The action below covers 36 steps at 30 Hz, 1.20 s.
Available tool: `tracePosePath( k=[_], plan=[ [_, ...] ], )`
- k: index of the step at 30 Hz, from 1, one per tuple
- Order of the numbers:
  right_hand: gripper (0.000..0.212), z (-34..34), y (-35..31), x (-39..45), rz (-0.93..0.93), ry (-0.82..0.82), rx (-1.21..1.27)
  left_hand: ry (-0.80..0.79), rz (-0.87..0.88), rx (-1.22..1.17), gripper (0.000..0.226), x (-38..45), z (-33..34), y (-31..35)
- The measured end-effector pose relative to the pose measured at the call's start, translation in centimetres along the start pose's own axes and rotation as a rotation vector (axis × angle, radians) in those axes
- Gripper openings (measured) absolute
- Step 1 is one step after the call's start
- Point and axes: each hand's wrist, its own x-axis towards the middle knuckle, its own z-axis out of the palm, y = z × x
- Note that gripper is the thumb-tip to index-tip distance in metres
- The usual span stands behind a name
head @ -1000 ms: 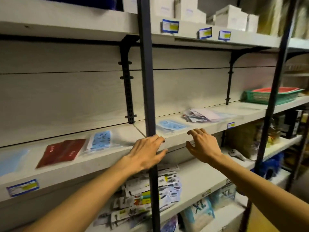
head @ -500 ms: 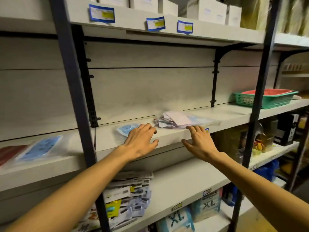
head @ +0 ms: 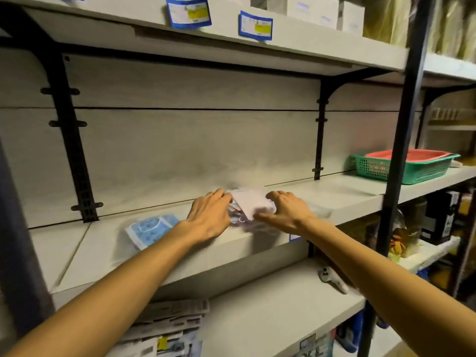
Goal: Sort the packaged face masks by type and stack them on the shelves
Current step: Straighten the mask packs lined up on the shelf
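A loose pile of mask packets, white and purple, lies on the middle shelf, blurred. My left hand reaches in from the left, its bent fingertips against the pile's left edge. My right hand arches over the pile's right side, thumb at the front and fingers curled over the back. To the left of my left wrist a packet of blue masks lies flat on the same shelf. More printed packets are heaped on the shelf below, partly hidden by my left forearm.
A green basket with a red tray in it stands at the right of the middle shelf. Black uprights stand in front of the shelves. A small white device lies on the lower shelf. White boxes line the top shelf.
The view has swung right and closer. Both hands moved forward from the shelf's front edge onto the pile of packets, one on each side of it.
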Motion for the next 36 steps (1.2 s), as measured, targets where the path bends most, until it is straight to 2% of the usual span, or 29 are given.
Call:
tracePosePath(
  k=[3, 6, 9, 12, 16, 18, 21, 24, 25, 27, 29, 32, 36],
  plan=[
    [0.09, 0.4, -0.1, 4.2, 0.015, -0.115, -0.001, 0.011, -0.017, 0.012, 0.039, 3.3, 1.1, -1.2],
    [0.1, 1.8, -0.7, 7.5, -0.016, -0.145, -0.092, 0.039, -0.066, 0.001, 0.036, 6.4, 1.8, -2.7],
    [0.088, 2.7, -0.9, 9.8, -0.012, -0.215, -0.125, 0.043, -0.095, -0.037, 0.042, 8.7, 2.7, -4.2],
    [0.074, 2.0, 0.0, 11.4, 0.013, -0.312, 0.105, 0.082, -0.123, -0.092, 0.044, 10.4, 3.4, -5.4],
    [0.032, 0.7, 2.3, 12.6, -0.01, -0.337, 0.35, 0.135, -0.146, -0.123, 0.038, 12.0, 4.4, -5.5],
    [0.029, 0.3, 2.9, 12.7, -0.011, -0.365, 0.392, 0.143, -0.133, -0.121, 0.037, 12.7, 4.7, -5.3],
    [0.044, 0.3, 2.5, 12.6, -0.036, -0.357, 0.252, 0.156, -0.137, -0.114, 0.036, 13.7, 4.8, -4.7],
    [0.065, 1.2, 1.0, 12.1, -0.089, -0.27, 0.036, 0.167, -0.161, -0.105, 0.034, 14.8, 4.9, -4.1],
    [0.064, 1.7, 0.6, 12.0, -0.116, -0.239, 0.005, 0.18, -0.165, -0.103, 0.033, 15.1, 5.0, -3.9],
    [0.05, 1.9, 0.6, 12.3, -0.15, -0.192, 0.0, 0.22, -0.177, -0.098, 0.031, 15.8, 5.0, -3.6],
    [0.033, 0.7, 1.9, 13.2, -0.121, -0.212, 0.125, 0.251, -0.205, -0.102, 0.03, 16.4, 4.8, -3.6],
    [0.022, -1.5, 5.7, 15.6, -0.024, -0.317, 0.556, 0.247, -0.264, -0.114, 0.031, 17.4, 4.2, -3.4],
    [0.013, -2.3, 11.2, 18.9, 0.156, -0.202, 0.963, 0.194, -0.313, -0.111, 0.031, 19.0, 4.2, -1.8]
  ],
)
